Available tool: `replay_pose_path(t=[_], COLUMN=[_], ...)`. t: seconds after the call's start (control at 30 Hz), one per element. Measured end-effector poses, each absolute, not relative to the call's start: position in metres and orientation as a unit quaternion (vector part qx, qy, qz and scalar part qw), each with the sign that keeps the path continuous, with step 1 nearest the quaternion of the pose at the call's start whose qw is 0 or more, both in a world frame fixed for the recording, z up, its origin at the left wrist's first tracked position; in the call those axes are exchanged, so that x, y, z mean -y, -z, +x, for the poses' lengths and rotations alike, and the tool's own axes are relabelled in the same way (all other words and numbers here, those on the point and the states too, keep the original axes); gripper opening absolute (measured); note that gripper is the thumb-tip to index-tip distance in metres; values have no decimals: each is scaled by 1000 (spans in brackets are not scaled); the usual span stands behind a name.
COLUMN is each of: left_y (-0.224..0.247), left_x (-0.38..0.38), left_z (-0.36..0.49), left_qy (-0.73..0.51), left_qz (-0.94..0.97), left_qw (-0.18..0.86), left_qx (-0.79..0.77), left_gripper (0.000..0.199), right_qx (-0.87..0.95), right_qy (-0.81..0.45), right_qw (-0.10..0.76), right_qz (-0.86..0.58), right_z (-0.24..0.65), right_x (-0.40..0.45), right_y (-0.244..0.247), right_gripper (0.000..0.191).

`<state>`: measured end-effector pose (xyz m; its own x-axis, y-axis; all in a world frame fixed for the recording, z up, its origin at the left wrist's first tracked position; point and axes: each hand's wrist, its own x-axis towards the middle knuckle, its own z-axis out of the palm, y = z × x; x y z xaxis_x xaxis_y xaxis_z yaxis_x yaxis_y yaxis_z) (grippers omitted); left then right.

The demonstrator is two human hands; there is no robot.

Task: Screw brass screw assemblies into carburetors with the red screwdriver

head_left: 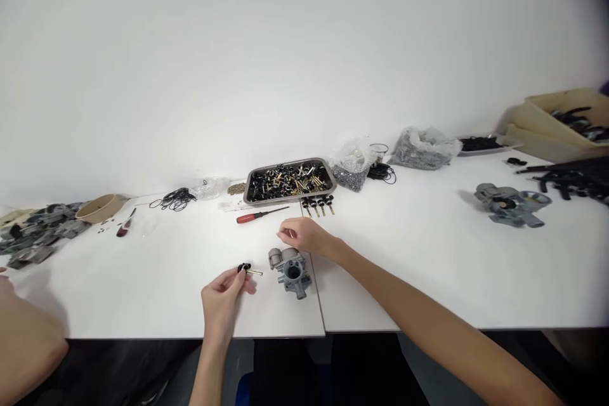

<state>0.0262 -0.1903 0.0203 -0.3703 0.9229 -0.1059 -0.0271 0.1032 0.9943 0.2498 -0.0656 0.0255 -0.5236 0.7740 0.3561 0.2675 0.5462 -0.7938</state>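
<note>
My left hand [223, 292] pinches a black-capped part with a brass stem [244, 268], the stem pointing right toward a grey metal carburetor body [291, 271]. The carburetor body rests on the table with its round bore facing up and toward me. Just behind it hovers my right hand [299, 233], fingers curled together; what they hold, if anything, is too small to make out. Beyond that hand several similar black-capped brass parts [318, 204] lie in a row. A red-handled screwdriver [252, 217] lies to their left.
A metal tray [246, 193] of black and brass parts stands at the back, beside plastic bags of small parts [352, 168]. Another carburetor body [511, 204] and a bin [533, 127] are on the right. Metal parts [45, 228] are piled far left, near another person's arm [28, 346].
</note>
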Motion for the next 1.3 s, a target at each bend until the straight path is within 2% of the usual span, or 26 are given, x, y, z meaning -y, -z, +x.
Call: replay_pose_path(t=[0.13, 0.3, 0.5, 0.63, 0.77, 1.03, 1.3], left_y=[-20, -20, -13, -17, -18, -12, -8], left_x=[208, 206, 206, 214, 221, 220, 223], left_z=[25, 31, 32, 31, 31, 30, 32], left_qy=[-601, -553, -560, -561, -572, -590, -584], left_qz=[334, 405, 448, 459, 455, 462, 483], left_qw=[472, 513, 483, 480, 480, 473, 452], left_qx=[-552, -516, -502, -494, -485, -463, -470], left_gripper=[42, 45, 46, 45, 47, 50, 44], right_qx=[771, 730, 582, 505, 481, 514, 516], right_qy=[-425, -491, -507, -481, -446, -423, -445], right_qw=[350, 350, 498, 579, 622, 616, 593], right_qz=[-321, -323, -395, -422, -427, -422, -429], right_z=[240, 226, 205, 195, 192, 192, 193], right_x=[78, 113, 143, 157, 167, 167, 162], right_y=[-39, -50, -27, -14, -10, -3, 6], right_gripper=[32, 38, 48, 39, 34, 33, 33])
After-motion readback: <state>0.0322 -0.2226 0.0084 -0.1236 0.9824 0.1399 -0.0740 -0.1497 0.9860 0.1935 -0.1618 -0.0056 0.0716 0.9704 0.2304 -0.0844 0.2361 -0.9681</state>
